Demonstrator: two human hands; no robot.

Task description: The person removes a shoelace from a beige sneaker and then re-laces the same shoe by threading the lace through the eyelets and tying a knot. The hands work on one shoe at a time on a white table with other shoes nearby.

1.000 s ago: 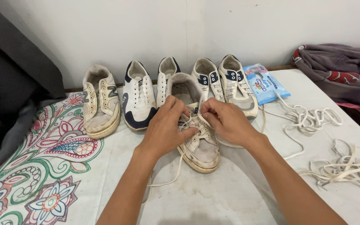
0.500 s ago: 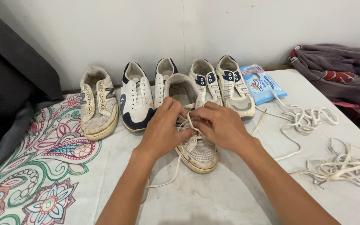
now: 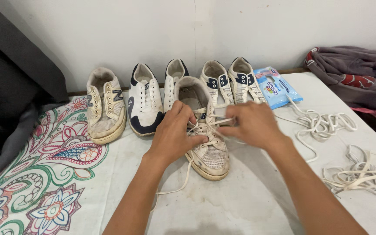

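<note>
Rightward since before: right hand [image 3: 253, 126] pinching lace [image 3: 216, 122] | left hand [image 3: 175, 135] gripping shoe [image 3: 205, 130]

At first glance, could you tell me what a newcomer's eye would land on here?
Two bare hands at the centre: the left hand steadies a worn white sneaker while the right hand pulls its lace sideways. Behind, a row of sneakers lines the wall, and loose laces tangle at right.
</note>
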